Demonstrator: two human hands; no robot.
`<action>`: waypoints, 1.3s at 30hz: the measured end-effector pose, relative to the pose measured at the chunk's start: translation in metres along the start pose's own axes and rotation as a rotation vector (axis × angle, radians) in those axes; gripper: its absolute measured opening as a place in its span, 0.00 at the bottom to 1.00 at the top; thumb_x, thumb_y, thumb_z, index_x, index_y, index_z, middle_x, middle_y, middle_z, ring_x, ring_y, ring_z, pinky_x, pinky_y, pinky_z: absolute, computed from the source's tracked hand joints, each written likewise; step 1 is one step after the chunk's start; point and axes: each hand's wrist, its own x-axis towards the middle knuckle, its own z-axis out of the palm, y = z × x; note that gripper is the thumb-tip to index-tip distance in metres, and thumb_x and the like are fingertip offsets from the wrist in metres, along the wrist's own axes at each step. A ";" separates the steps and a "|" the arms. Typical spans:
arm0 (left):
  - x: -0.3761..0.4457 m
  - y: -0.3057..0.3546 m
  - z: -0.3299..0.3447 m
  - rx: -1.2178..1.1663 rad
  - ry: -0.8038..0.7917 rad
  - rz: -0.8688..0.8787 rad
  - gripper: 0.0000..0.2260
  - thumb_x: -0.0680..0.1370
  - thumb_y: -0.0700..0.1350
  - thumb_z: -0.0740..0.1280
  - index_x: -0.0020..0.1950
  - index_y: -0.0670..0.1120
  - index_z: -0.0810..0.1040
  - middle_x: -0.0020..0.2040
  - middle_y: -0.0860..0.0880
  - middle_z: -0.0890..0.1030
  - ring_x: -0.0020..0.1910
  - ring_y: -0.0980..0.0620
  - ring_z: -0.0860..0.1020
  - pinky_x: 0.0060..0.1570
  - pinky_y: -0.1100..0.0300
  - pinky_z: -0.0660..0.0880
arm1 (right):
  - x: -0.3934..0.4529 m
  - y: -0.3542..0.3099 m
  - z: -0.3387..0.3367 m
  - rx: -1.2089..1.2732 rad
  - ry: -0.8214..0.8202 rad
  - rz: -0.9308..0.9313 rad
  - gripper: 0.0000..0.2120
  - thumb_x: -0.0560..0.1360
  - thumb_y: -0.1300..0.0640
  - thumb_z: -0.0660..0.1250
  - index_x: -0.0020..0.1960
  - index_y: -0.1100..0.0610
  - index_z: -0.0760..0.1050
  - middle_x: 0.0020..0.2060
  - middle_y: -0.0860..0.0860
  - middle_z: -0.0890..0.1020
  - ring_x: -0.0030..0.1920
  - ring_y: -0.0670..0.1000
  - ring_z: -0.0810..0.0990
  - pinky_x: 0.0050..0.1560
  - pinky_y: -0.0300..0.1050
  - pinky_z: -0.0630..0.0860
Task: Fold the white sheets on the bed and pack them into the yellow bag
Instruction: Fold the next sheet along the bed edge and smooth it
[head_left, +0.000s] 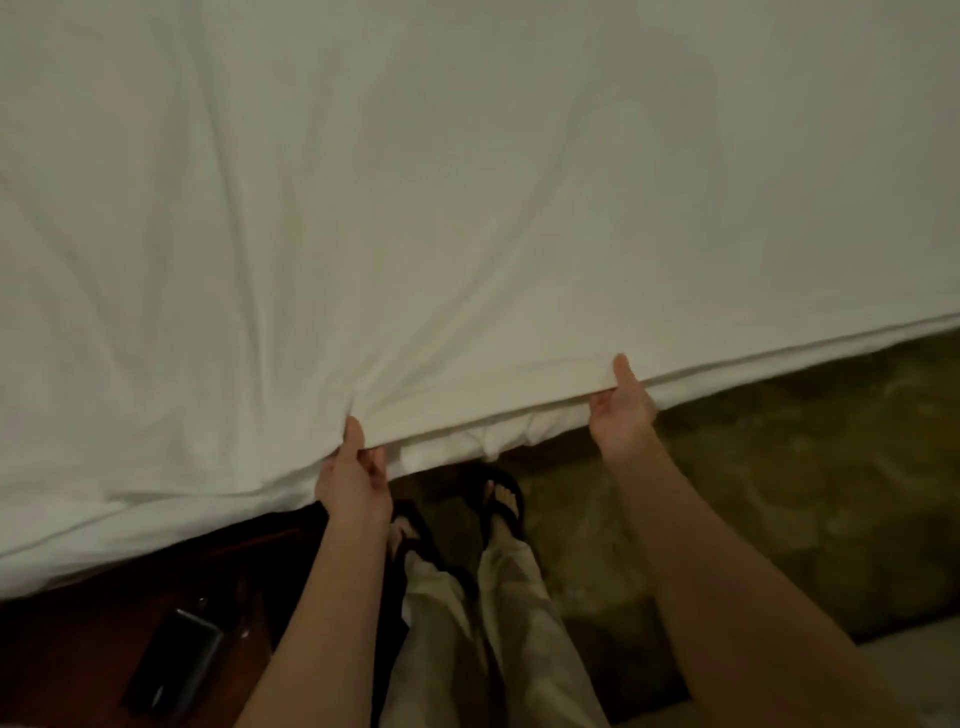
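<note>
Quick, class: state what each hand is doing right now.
Left hand: grip pinching the white sheet edge.
Right hand: grip pinching the same sheet edge.

Looking down over a white sheet (415, 208) spread wide, its near edge pinched at two places: left hand (353, 483) with thumb on top, right hand (621, 415) likewise, fingers tucked beneath. Below, pale trousers (498, 623), black sandals (501, 501), mottled greenish floor (779, 493), a dark phone (179, 660) on dark red wood (78, 649).
</note>
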 end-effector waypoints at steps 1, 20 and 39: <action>-0.002 -0.003 0.003 -0.013 0.009 -0.007 0.03 0.79 0.44 0.67 0.50 0.46 0.78 0.49 0.50 0.82 0.40 0.58 0.79 0.45 0.65 0.79 | 0.007 -0.011 -0.003 0.014 0.040 -0.021 0.20 0.75 0.59 0.71 0.65 0.61 0.73 0.55 0.55 0.80 0.48 0.50 0.80 0.52 0.43 0.80; 0.045 0.099 -0.066 -0.169 -0.011 0.028 0.11 0.79 0.46 0.66 0.60 0.46 0.77 0.54 0.48 0.82 0.58 0.50 0.79 0.51 0.54 0.78 | -0.111 0.212 0.053 -0.257 -0.356 0.393 0.22 0.73 0.65 0.71 0.66 0.58 0.73 0.59 0.55 0.80 0.52 0.52 0.80 0.36 0.38 0.80; 0.109 0.228 -0.170 -0.384 0.175 0.111 0.20 0.77 0.48 0.70 0.66 0.43 0.74 0.63 0.43 0.77 0.60 0.44 0.77 0.61 0.44 0.74 | -0.174 0.321 0.070 -0.451 -0.402 0.469 0.16 0.77 0.66 0.65 0.65 0.64 0.73 0.63 0.58 0.76 0.52 0.53 0.80 0.54 0.45 0.75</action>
